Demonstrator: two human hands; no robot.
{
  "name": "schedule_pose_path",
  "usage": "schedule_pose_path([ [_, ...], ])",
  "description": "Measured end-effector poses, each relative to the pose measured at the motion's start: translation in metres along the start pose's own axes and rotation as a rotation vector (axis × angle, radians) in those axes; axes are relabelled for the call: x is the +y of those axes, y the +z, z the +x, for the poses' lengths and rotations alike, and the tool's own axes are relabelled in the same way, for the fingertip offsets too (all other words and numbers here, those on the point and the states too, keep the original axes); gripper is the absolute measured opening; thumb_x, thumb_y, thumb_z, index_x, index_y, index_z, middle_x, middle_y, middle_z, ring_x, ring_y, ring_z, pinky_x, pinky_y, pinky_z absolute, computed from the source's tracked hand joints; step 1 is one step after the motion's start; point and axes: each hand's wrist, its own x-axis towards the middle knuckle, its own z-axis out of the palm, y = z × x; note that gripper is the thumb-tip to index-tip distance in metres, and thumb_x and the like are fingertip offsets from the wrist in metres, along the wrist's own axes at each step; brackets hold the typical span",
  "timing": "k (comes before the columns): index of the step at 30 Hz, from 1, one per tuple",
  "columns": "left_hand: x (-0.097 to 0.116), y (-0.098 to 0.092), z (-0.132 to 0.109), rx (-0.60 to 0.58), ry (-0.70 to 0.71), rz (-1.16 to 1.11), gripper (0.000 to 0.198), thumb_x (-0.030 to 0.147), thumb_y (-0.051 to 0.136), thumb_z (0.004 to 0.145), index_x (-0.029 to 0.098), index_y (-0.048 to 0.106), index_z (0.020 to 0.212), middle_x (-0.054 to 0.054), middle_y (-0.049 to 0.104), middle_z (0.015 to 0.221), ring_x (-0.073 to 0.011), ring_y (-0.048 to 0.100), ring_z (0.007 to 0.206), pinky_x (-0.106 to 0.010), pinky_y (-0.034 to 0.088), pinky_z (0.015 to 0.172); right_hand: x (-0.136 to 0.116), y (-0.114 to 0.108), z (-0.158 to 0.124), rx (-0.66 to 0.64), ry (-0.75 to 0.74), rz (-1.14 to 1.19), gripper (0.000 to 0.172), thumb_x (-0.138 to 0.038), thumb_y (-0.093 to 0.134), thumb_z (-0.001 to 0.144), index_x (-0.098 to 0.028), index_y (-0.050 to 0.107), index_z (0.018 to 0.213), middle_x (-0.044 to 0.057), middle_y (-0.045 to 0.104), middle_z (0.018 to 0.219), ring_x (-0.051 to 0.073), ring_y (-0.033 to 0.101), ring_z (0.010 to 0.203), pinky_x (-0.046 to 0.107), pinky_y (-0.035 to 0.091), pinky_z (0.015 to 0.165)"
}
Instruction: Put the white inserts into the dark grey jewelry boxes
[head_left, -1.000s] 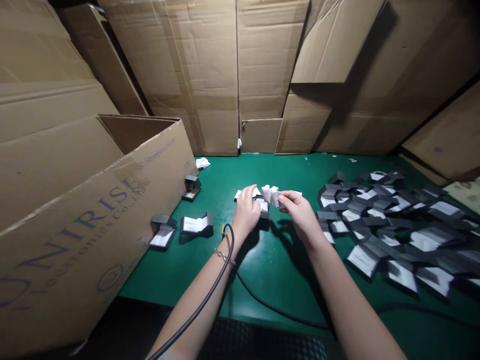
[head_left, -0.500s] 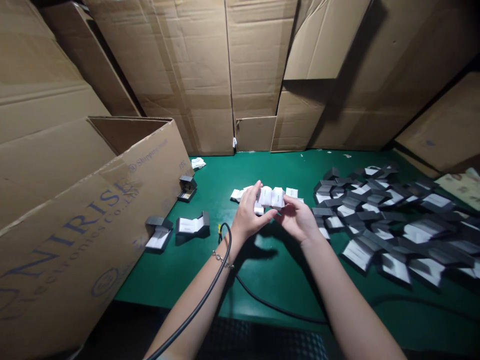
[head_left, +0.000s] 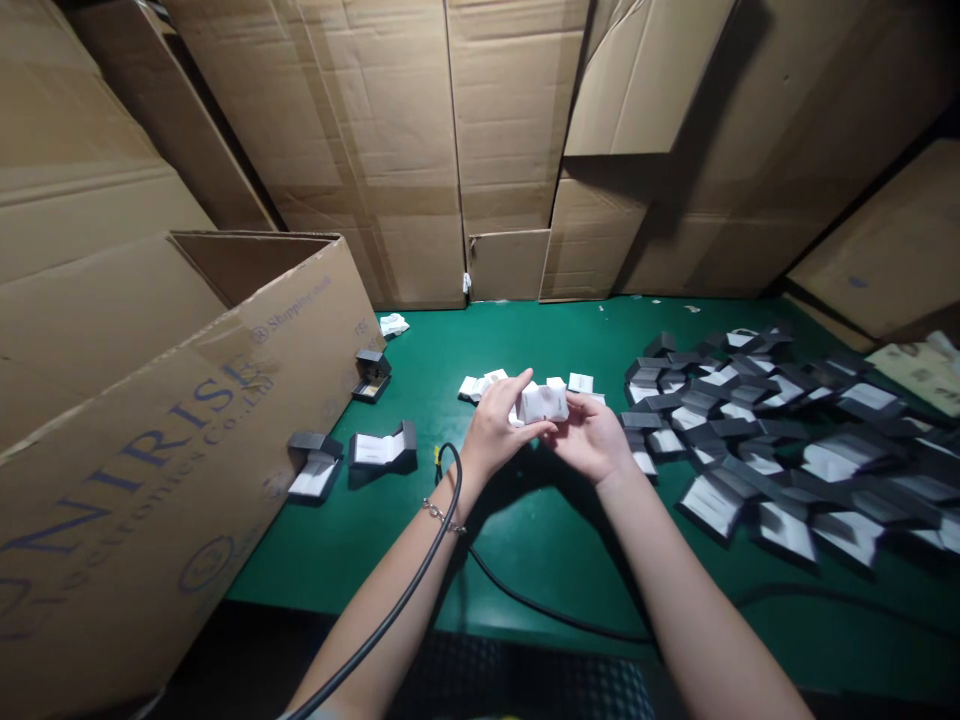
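Observation:
Between my hands is a folded white paper piece (head_left: 543, 401) with faint print, raised over the green table. My left hand (head_left: 499, 425) closes on its left side, thumb below and fingers above. My right hand (head_left: 592, 432) pinches its right end, palm turned up. Behind my left hand lie small white folded papers (head_left: 472, 388), and another white paper (head_left: 581, 383) rests behind my right hand. Two open black boxes with white inserts (head_left: 382, 450) (head_left: 315, 478) stand to the left, and a smaller open black box (head_left: 372, 378) is behind them.
Many open black boxes with white papers (head_left: 712, 505) cover the right of the green table (head_left: 525, 560). A large cardboard carton (head_left: 247, 420) stands at left. A black cable (head_left: 390, 625) crosses my left wrist. Cardboard panels (head_left: 510, 120) wall the back.
The white paper between my hands has turned and its shape looks different, now a wider single face. My fingers have shifted slightly around it. The view has moved very little.

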Motion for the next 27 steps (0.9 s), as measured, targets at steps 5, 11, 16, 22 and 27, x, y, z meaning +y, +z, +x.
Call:
schedule_pose_path([
  [5, 0.002, -0.003, 0.001, -0.017, 0.069, -0.027, 0.072, 0.053, 0.069, 0.074, 0.018, 0.050, 0.134, -0.016, 0.065, 0.120, -0.0268, 0.061, 0.112, -0.044, 0.048, 0.097, -0.001, 0.001, 0.000, 0.042, 0.091, 0.045, 0.006, -0.018, 0.059, 0.074, -0.017, 0.065, 0.078, 0.003, 0.068, 0.068, 0.016, 0.062, 0.058, 0.025, 0.048, 0.045],
  [11, 0.004, -0.003, 0.002, 0.008, 0.109, -0.004, 0.064, 0.052, 0.064, 0.080, 0.017, 0.050, 0.132, -0.016, 0.065, 0.121, -0.0259, 0.062, 0.112, -0.043, 0.049, 0.097, 0.003, 0.010, -0.001, 0.079, 0.115, 0.131, 0.007, -0.014, 0.056, 0.076, -0.016, 0.063, 0.076, 0.003, 0.066, 0.065, 0.012, 0.058, 0.052, 0.020, 0.046, 0.041],
  [16, 0.006, -0.002, 0.002, 0.024, 0.122, 0.036, 0.059, 0.052, 0.062, 0.081, 0.016, 0.053, 0.127, -0.015, 0.066, 0.119, -0.0255, 0.063, 0.111, -0.043, 0.051, 0.096, 0.007, 0.014, -0.001, 0.098, 0.111, 0.142, 0.008, -0.012, 0.056, 0.076, -0.017, 0.063, 0.077, 0.001, 0.065, 0.065, 0.012, 0.060, 0.054, 0.020, 0.048, 0.043],
  [22, 0.009, -0.002, 0.002, 0.006, 0.126, 0.025, 0.050, 0.046, 0.062, 0.084, 0.016, 0.055, 0.123, -0.016, 0.067, 0.118, -0.0254, 0.063, 0.111, -0.044, 0.051, 0.096, 0.012, 0.012, 0.000, 0.078, -0.015, 0.091, 0.012, -0.010, 0.060, 0.076, -0.020, 0.062, 0.084, -0.001, 0.066, 0.074, 0.011, 0.063, 0.061, 0.019, 0.052, 0.047],
  [27, 0.009, -0.002, 0.003, -0.001, 0.106, -0.008, 0.053, 0.052, 0.061, 0.082, 0.016, 0.055, 0.120, -0.015, 0.067, 0.116, -0.0254, 0.063, 0.108, -0.044, 0.051, 0.094, 0.012, 0.015, -0.002, 0.049, -0.081, 0.020, 0.022, -0.009, 0.061, 0.073, -0.022, 0.061, 0.091, -0.002, 0.064, 0.076, 0.009, 0.059, 0.059, 0.014, 0.042, 0.039],
])
